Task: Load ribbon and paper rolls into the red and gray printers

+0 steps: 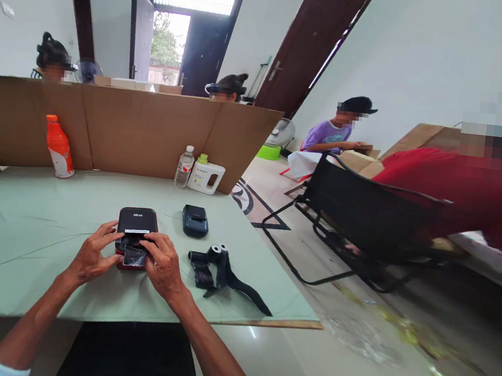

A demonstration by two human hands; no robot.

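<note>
A small black printer [138, 219] with a red base stands on the green-covered table, its front compartment uncovered and a dark shiny film showing inside. My left hand [94, 254] grips its left side, index finger at the compartment's edge and thumb low on the front corner. From the right, my right hand [164, 265] holds the same device, fingers bent over the compartment; its thumb is mostly hidden. Beside my right hand lie rolls of black ribbon [202, 269], with a loose strip [249, 292] trailing toward the table's edge. Behind them sits a smaller dark device [195, 221].
A cardboard screen [149, 132] borders the table's far side. Before it stand an orange bottle [60, 147], a clear water bottle [184, 168] and a white jug [206, 176]. On the right are a black folding chair [360, 211] and a person in red [456, 197]. Other people sit farther back.
</note>
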